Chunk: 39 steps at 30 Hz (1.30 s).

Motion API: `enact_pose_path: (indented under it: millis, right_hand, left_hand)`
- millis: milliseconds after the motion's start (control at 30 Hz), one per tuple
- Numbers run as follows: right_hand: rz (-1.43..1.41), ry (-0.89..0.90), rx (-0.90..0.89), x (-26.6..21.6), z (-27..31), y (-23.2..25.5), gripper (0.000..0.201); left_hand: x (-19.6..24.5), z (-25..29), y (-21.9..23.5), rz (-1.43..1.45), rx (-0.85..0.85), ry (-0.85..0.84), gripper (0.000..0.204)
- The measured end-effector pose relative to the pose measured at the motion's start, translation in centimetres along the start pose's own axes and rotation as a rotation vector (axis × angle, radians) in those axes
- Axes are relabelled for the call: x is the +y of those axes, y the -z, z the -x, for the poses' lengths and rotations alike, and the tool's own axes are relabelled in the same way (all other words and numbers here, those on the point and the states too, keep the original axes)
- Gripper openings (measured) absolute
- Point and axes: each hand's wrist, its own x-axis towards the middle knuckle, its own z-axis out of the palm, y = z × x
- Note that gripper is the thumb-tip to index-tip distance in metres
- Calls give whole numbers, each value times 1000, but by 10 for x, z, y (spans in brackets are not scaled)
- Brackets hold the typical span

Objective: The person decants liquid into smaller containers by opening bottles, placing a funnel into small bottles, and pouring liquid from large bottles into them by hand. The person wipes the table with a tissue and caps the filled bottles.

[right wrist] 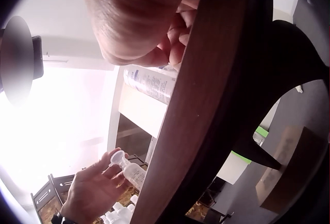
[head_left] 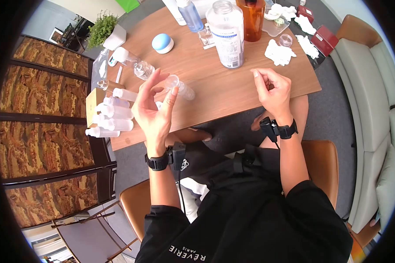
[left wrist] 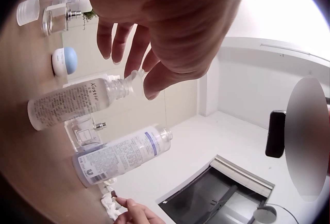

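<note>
My left hand (head_left: 153, 111) is at a small clear funnel (head_left: 173, 81), with thumb and fingertips at its rim on either side. The funnel sits in the mouth of a small clear printed bottle (left wrist: 67, 103), which stands upright on the table. In the left wrist view the funnel (left wrist: 137, 83) shows between thumb and finger. My right hand (head_left: 274, 90) hovers above the table's near edge, fingers loosely curled with nothing seen in them. Nearest to it is a large uncapped bottle (head_left: 227, 41) with a printed label and a little liquid at the bottom.
Several white small bottles (head_left: 116, 111) crowd the table's left end. Behind are a glass perfume bottle (head_left: 143, 70), a blue-and-white round jar (head_left: 163, 43), a potted plant (head_left: 114, 37) and an amber bottle (head_left: 251, 22). Crumpled tissues (head_left: 280, 53) lie at the right.
</note>
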Motion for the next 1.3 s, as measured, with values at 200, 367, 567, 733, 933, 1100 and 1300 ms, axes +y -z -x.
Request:
enact_pose_path:
  millis: [200,367,567,733,933,1100,1300]
  right_hand:
    - [1,-1,-66,-3,-5,4,17]
    - [35,92,-153,1,-8,11,36]
    - [-20,60,-195,0,-7,10,28]
    - [-23,-3,-170,1,-6,7,21]
    - [0,-4,-168,3,-6,8,19]
    - [-4,-10,-171,3,-6,8,19]
    - [-2,-13,-167,4,-6,8,18]
  left_hand:
    - [-1,-2,-2,-7,9,-13,56]
    - [1,-2,-2,-23,12,-1,55]
    - [0,-5,-1,20,40,16,53]
    - [11,-10,-2,118,108,26,52]
    - [17,-12,-1,123,121,32,51]
    - [12,-11,-1,138,105,40,52]
    - [11,-9,-2,163,99,66,52]
